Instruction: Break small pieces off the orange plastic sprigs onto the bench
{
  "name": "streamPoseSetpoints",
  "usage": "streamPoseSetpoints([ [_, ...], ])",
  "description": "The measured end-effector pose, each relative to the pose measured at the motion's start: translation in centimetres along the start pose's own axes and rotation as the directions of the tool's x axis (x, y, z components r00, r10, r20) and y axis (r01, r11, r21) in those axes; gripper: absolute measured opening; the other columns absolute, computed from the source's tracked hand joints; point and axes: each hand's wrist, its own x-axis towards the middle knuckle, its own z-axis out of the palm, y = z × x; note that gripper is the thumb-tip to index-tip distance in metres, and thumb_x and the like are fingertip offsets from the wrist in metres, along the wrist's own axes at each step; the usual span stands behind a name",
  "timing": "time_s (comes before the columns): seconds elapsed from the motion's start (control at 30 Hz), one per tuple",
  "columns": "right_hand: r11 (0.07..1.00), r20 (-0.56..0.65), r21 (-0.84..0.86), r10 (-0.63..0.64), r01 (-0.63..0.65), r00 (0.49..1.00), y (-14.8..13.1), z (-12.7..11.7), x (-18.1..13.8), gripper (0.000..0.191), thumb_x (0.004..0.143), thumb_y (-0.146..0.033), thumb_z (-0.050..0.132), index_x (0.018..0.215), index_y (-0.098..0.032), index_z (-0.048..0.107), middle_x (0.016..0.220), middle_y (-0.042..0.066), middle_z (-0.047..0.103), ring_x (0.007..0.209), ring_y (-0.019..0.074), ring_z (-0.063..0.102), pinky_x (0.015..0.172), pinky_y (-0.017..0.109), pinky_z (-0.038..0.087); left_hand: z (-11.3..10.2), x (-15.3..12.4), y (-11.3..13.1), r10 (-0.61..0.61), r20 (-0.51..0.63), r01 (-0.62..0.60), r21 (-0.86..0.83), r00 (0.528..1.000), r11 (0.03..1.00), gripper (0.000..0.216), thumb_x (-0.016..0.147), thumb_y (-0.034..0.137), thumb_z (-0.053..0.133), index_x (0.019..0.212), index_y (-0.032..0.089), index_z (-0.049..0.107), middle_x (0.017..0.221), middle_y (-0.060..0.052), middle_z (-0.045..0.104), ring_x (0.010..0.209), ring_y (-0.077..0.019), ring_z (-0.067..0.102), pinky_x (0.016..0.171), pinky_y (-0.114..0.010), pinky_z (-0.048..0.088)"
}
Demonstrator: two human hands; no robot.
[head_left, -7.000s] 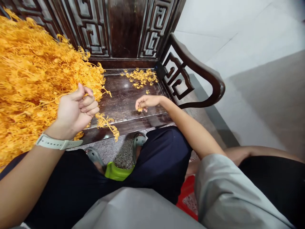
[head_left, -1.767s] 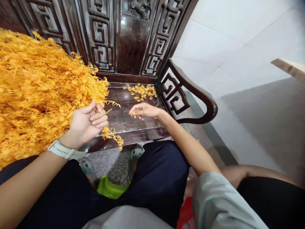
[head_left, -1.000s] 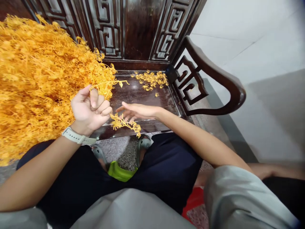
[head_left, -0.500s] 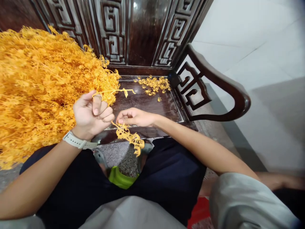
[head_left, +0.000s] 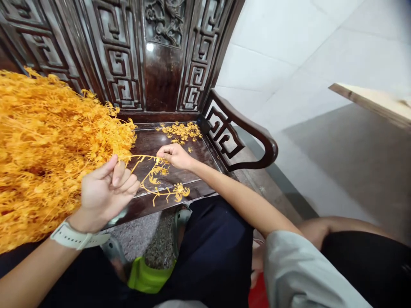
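Note:
My left hand (head_left: 107, 190), with a pale watch strap at the wrist, is closed around the stems of a yellow-orange plastic flower sprig (head_left: 181, 192). Thin branches of the sprig stretch to the right, and a few spidery flower heads hang at their ends. The fingertips of my right hand (head_left: 176, 156) pinch the upper branch close to a flower head. Beyond the hands, a small heap of loose flower heads (head_left: 184, 131) lies on the dark wooden bench seat (head_left: 146, 139). Left of my left hand rises a large pile of similar yellow sprigs (head_left: 61, 145).
A carved bench back (head_left: 162, 81) stands behind the seat, with a curved armrest (head_left: 260, 132) at its right end. On the floor between my legs is a lime-green object (head_left: 149, 278). Another person's bare leg (head_left: 337, 226) shows at right, below a wooden board edge (head_left: 369, 100).
My right hand has moved up along the sprig, whose branches now spread between both hands. My left hand has shifted down and left in the picture. The view has turned to the right.

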Motion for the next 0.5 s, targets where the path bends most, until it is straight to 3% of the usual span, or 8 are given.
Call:
streamPoseSetpoints([
  [0.23, 0.997, 0.038, -0.018, -0.079, 0.08, 0.996, 1.0, 0.8, 1.3, 0.023, 0.094, -0.03, 0.07, 0.077, -0.016, 0.067, 0.075, 0.0, 0.062, 0.072, 0.0133, 0.052, 0.07, 0.025, 0.043, 0.3, -0.4, 0.3, -0.006, -0.034, 0.007, 0.025, 0.999, 1.0, 0.061, 0.115, 0.027, 0.027, 0.055, 0.018, 0.034, 0.049, 0.0, 0.024, 0.045, -0.0136, 0.023, 0.048, -0.031, 0.031],
  [0.33, 0.998, -0.094, 0.031, -0.043, 0.046, 0.995, 2.1, -1.5, 2.3, 0.018, 0.092, -0.022, 0.072, 0.076, -0.016, 0.065, 0.075, -0.001, 0.06, 0.072, 0.0128, 0.052, 0.066, 0.022, 0.043, -0.1, -1.8, 0.3, -0.064, 0.012, 0.064, 0.065, 0.998, 0.996, 0.061, 0.114, 0.037, 0.039, 0.056, 0.018, 0.035, 0.051, 0.002, 0.019, 0.046, -0.014, 0.015, 0.045, -0.031, 0.027],
  [0.37, 0.999, -0.215, 0.053, 0.01, 0.002, 0.977, 2.7, -3.0, 2.3, 0.019, 0.088, -0.018, 0.075, 0.074, -0.016, 0.062, 0.074, -0.001, 0.059, 0.071, 0.0123, 0.052, 0.064, 0.021, 0.043, -0.2, -2.4, 0.1, -0.083, 0.042, 0.079, 0.081, 0.996, 0.994, 0.062, 0.111, 0.042, 0.049, 0.055, 0.018, 0.035, 0.051, 0.002, 0.018, 0.046, -0.0135, 0.015, 0.044, -0.031, 0.026],
  [0.43, 0.982, -0.493, 0.173, 0.155, -0.078, 0.856, 4.1, -6.2, 1.4, 0.025, 0.093, -0.02, 0.074, 0.074, -0.018, 0.058, 0.071, -0.003, 0.052, 0.066, 0.0106, 0.047, 0.057, 0.019, 0.041, -0.4, -3.7, -0.4, -0.075, 0.103, 0.061, 0.131, 0.992, 0.989, 0.065, 0.099, 0.051, 0.072, 0.054, 0.018, 0.038, 0.051, 0.003, 0.02, 0.046, -0.0121, 0.02, 0.046, -0.029, 0.032],
  [0.47, 0.964, -0.573, 0.247, 0.227, -0.098, 0.787, 4.9, -7.7, 0.7, 0.028, 0.097, -0.023, 0.073, 0.074, -0.019, 0.056, 0.07, -0.004, 0.048, 0.062, 0.0098, 0.043, 0.055, 0.019, 0.039, -0.4, -4.2, -0.6, -0.057, 0.115, 0.037, 0.163, 0.992, 0.986, 0.065, 0.093, 0.053, 0.079, 0.053, 0.017, 0.041, 0.051, 0.003, 0.022, 0.047, -0.0119, 0.026, 0.048, -0.029, 0.036],
  [0.5, 0.957, -0.585, 0.27, 0.254, -0.11, 0.77, 5.5, -8.9, -0.1, 0.03, 0.1, -0.025, 0.071, 0.075, -0.019, 0.055, 0.068, -0.005, 0.046, 0.06, 0.0092, 0.04, 0.052, 0.018, 0.038, -0.5, -4.5, -0.6, -0.044, 0.109, 0.023, 0.194, 0.993, 0.981, 0.064, 0.089, 0.054, 0.083, 0.053, 0.017, 0.044, 0.051, 0.002, 0.025, 0.047, -0.012, 0.03, 0.05, -0.03, 0.04],
])
